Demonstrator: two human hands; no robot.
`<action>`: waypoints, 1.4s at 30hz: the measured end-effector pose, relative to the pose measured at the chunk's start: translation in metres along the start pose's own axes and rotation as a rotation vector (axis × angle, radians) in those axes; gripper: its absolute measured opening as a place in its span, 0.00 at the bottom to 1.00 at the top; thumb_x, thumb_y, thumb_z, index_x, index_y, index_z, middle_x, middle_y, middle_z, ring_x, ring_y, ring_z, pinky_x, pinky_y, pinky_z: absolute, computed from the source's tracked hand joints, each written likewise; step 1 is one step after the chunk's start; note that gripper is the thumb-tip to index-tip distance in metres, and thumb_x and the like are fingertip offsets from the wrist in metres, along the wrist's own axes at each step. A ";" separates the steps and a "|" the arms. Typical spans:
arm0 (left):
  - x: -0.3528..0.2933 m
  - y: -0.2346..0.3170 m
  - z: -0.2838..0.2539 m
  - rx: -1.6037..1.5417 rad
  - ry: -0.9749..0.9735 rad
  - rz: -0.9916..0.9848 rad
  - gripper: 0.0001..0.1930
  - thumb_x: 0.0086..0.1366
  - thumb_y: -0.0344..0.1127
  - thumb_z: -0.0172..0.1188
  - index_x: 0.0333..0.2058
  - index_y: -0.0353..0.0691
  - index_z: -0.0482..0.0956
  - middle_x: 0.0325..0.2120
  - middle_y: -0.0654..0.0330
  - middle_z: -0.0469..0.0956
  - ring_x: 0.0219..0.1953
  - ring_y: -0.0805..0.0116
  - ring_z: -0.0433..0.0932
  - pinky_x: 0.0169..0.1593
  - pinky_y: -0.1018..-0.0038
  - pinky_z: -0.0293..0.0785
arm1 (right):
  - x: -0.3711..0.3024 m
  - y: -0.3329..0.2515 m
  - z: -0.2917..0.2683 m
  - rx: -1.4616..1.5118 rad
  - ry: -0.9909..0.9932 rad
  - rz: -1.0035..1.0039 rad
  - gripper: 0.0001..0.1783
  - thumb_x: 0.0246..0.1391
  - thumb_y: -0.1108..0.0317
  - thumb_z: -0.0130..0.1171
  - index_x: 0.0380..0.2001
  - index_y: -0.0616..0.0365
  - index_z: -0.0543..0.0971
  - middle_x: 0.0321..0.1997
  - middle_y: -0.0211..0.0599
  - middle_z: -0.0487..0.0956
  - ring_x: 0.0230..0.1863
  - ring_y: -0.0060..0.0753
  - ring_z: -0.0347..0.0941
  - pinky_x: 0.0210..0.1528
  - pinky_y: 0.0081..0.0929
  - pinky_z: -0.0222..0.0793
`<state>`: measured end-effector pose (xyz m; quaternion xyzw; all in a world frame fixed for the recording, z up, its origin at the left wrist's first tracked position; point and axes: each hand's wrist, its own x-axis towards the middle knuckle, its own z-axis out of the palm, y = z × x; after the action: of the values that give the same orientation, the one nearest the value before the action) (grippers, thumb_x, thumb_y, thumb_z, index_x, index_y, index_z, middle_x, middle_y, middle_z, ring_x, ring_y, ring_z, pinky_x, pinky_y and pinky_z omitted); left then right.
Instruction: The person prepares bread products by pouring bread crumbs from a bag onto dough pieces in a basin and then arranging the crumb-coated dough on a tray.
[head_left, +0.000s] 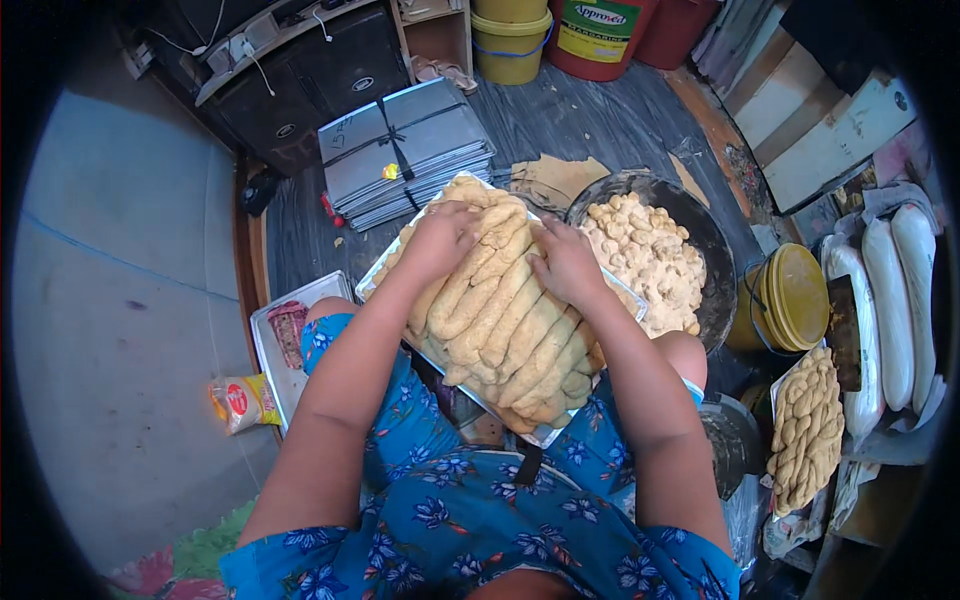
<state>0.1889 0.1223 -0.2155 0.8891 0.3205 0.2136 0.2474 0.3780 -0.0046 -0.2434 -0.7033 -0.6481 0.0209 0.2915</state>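
A big heap of thick, twisted tan dough ropes [490, 305] lies on a metal tray [545, 437] across my lap. At the heap's far left, my left hand [445, 240] curls its fingers over the dough. My right hand [568, 262] grips the dough's far right side, its thumb apart from the fingers. Parts of both hands' fingertips are hidden against the dough. Just beyond my right knee, a wide black basin [722, 285] holds many small, pale, rounded lumps [645, 255].
A strapped stack of flat metal trays [400, 140] stands ahead on the left. Another tray [262, 335] and a plastic packet [245, 402] lie by my left leg. On the right are a lidded yellow bucket [790, 295], a tray of braided dough [805, 430] and long white plastic-wrapped rolls [885, 300].
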 end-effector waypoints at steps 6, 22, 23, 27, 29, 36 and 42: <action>-0.003 0.020 0.002 0.117 -0.116 0.235 0.10 0.55 0.34 0.59 0.34 0.36 0.78 0.44 0.54 0.72 0.48 0.55 0.69 0.52 0.66 0.64 | 0.014 -0.011 -0.015 0.093 -0.119 0.005 0.09 0.44 0.66 0.58 0.30 0.56 0.78 0.44 0.35 0.75 0.49 0.41 0.67 0.51 0.39 0.59; -0.002 0.021 -0.002 0.078 -0.270 0.202 0.13 0.57 0.42 0.57 0.32 0.37 0.77 0.43 0.55 0.71 0.53 0.56 0.66 0.54 0.62 0.61 | -0.015 -0.033 -0.016 0.055 -0.351 -0.282 0.06 0.43 0.67 0.56 0.27 0.52 0.80 0.42 0.31 0.74 0.50 0.35 0.66 0.58 0.40 0.54; -0.003 0.022 -0.002 0.069 -0.274 0.206 0.13 0.58 0.42 0.57 0.33 0.37 0.77 0.44 0.55 0.71 0.54 0.56 0.65 0.55 0.62 0.61 | -0.017 -0.032 -0.014 0.055 -0.349 -0.281 0.06 0.43 0.67 0.56 0.27 0.52 0.80 0.42 0.31 0.74 0.50 0.35 0.66 0.58 0.40 0.54; -0.002 0.027 -0.003 0.067 -0.319 0.197 0.14 0.57 0.42 0.57 0.35 0.37 0.77 0.44 0.55 0.72 0.53 0.56 0.66 0.54 0.62 0.61 | -0.019 -0.035 -0.010 -0.047 -0.333 -0.305 0.06 0.44 0.68 0.55 0.27 0.54 0.79 0.43 0.31 0.74 0.51 0.34 0.66 0.59 0.44 0.52; -0.002 0.025 -0.002 0.065 -0.331 0.201 0.14 0.57 0.42 0.57 0.35 0.37 0.77 0.44 0.55 0.72 0.52 0.56 0.66 0.54 0.63 0.61 | -0.016 -0.036 -0.013 -0.028 -0.347 -0.296 0.06 0.44 0.68 0.54 0.26 0.55 0.79 0.43 0.32 0.74 0.51 0.34 0.66 0.59 0.44 0.52; -0.003 0.029 -0.005 0.001 -0.337 0.218 0.12 0.55 0.39 0.58 0.33 0.38 0.78 0.43 0.55 0.72 0.51 0.56 0.67 0.54 0.64 0.62 | 0.012 -0.015 -0.035 0.410 -0.175 0.087 0.05 0.47 0.71 0.55 0.25 0.61 0.76 0.40 0.43 0.73 0.43 0.46 0.70 0.49 0.34 0.64; -0.011 0.038 -0.004 0.065 -0.434 0.306 0.10 0.50 0.35 0.61 0.31 0.38 0.78 0.45 0.56 0.72 0.54 0.58 0.66 0.55 0.62 0.61 | 0.030 0.030 -0.026 0.362 0.214 0.225 0.06 0.47 0.70 0.59 0.26 0.62 0.75 0.39 0.44 0.72 0.42 0.47 0.70 0.46 0.32 0.65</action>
<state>0.1963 0.0905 -0.1933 0.9596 0.1286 0.0421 0.2465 0.4203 0.0129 -0.2245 -0.7055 -0.5168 0.0942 0.4758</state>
